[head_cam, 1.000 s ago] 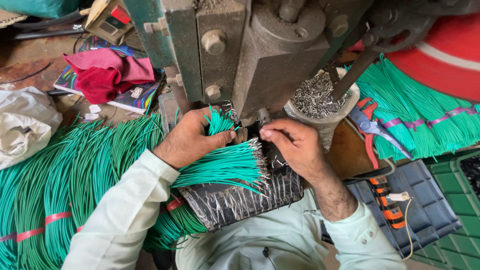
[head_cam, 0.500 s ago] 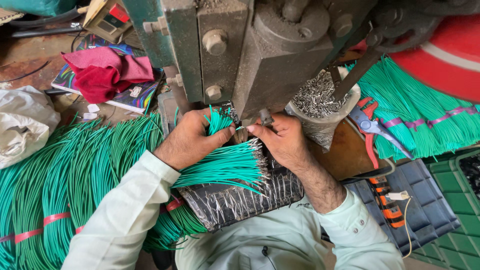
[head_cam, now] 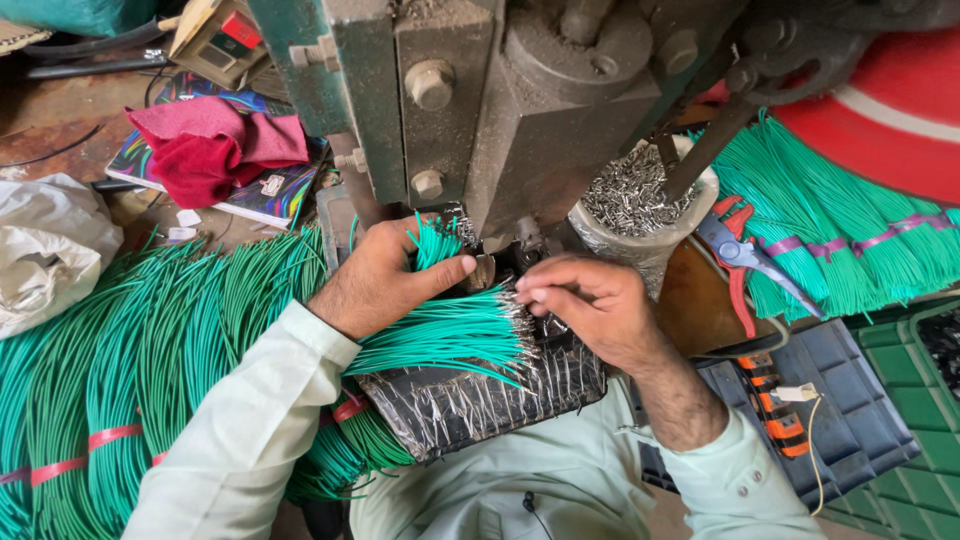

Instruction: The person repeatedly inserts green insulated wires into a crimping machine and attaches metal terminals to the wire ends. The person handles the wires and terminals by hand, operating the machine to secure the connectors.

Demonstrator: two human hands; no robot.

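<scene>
Loads of green wires (head_cam: 130,380) lie bundled left of the grey press (head_cam: 500,110), probably staged for feeding. Right of it sits a cup of metal terminals (head_cam: 630,195). Just below the press, left hand (head_cam: 385,280) clenches a fanned wire bunch (head_cam: 450,335), keeping ends lined up; right hand (head_cam: 590,310) pinches one wire tip.

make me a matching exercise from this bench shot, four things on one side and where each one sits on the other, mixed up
Things:
1. bunch of green wires
2. red-handled cutters
3. red cloth
4. cup of small metal pieces

Places:
A. on a colourful book, far left of the press
B. fanned out under the left hand
C. right of the press, beyond the right hand
D. lying just right of that cup

Pairs: 1-B, 2-D, 3-A, 4-C
</scene>
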